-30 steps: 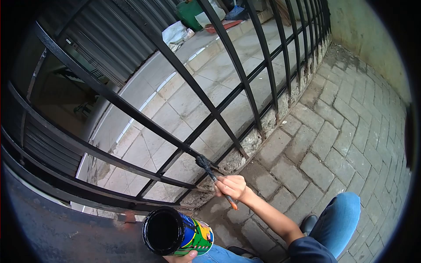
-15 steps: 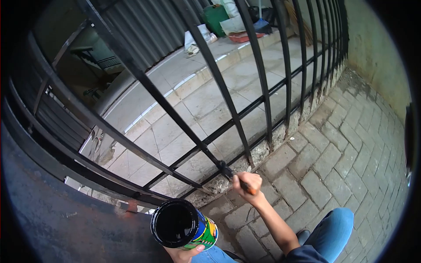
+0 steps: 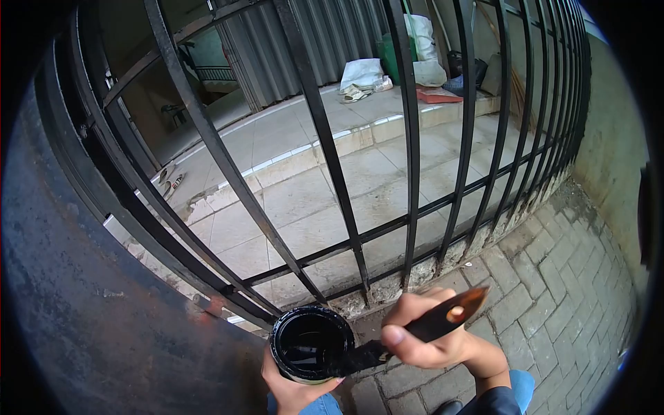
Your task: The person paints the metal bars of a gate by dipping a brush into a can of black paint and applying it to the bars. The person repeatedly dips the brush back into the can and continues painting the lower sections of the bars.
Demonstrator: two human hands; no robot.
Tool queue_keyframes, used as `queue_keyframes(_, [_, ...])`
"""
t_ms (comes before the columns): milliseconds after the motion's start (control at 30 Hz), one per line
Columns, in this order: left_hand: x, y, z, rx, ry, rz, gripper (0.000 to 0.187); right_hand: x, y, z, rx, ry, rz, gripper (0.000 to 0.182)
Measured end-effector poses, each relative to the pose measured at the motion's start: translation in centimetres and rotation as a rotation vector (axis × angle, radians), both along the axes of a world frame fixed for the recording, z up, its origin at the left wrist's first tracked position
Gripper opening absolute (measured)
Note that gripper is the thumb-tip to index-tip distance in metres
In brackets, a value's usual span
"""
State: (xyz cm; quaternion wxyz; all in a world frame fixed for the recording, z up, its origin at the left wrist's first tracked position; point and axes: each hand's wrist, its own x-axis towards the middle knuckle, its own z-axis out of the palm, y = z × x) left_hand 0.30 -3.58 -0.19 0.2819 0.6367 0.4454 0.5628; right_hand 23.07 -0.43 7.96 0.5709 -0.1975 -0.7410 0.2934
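Note:
My left hand (image 3: 292, 391) is wrapped round an open can of black paint (image 3: 311, 342), low in the view. In my right hand (image 3: 432, 339) is a paintbrush (image 3: 437, 320) with a dark handle and orange-brown end. Its black bristles are at the can's right rim; whether they touch the paint is hard to tell. In front stands a fence of black metal bars (image 3: 330, 149) with a horizontal rail near the bottom, the closest bars rising just beyond the can.
A dark metal panel (image 3: 131, 297) fills the lower left. Paving bricks (image 3: 515, 277) lie at the right beside a wall (image 3: 615, 138). Behind the bars are a tiled step (image 3: 290, 166), a white bag (image 3: 362, 73), a red dustpan (image 3: 439, 95) and a green bin (image 3: 395, 59).
My right hand has brought the brush from the foot of a bar back to the can's rim. The can sits slightly farther right in view, and the camera has turned, showing the bars more upright.

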Motion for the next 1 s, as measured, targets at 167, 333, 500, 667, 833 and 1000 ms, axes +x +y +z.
queue_keyframes(167, [-0.4, -0.1, -0.1, -0.058, -0.039, -0.046, 0.08, -0.9, 2.0, -0.9, 0.008, 0.05, -0.114, 0.017])
queue_keyframes(333, [-0.8, -0.2, -0.4, -0.054, -0.041, -0.094, 0.077, -1.0, 3.1, -0.4, 0.109, 0.005, -0.226, 0.017])
queue_keyframes(500, [-0.9, -0.9, -0.4, -0.16, -0.087, -0.11, 0.075, -1.7, 3.1, -0.3, 0.234, 0.005, -0.294, 0.016])
queue_keyframes(667, [-1.1, -1.0, -0.4, -0.103, 0.002, -0.065, 0.078, -1.4, 1.7, -0.2, 0.297, -0.077, -0.223, 0.015])
queue_keyframes(833, [0.1, -1.3, -0.1, -0.053, 0.044, -0.001, 0.084, -1.2, 0.7, -0.5, 0.244, -0.16, -0.269, 0.015])
queue_keyframes(1000, [0.8, -1.2, 0.0, -0.007, 0.074, 0.057, 0.086, -0.8, 0.1, -2.0, 0.079, -0.02, -0.305, 0.016])
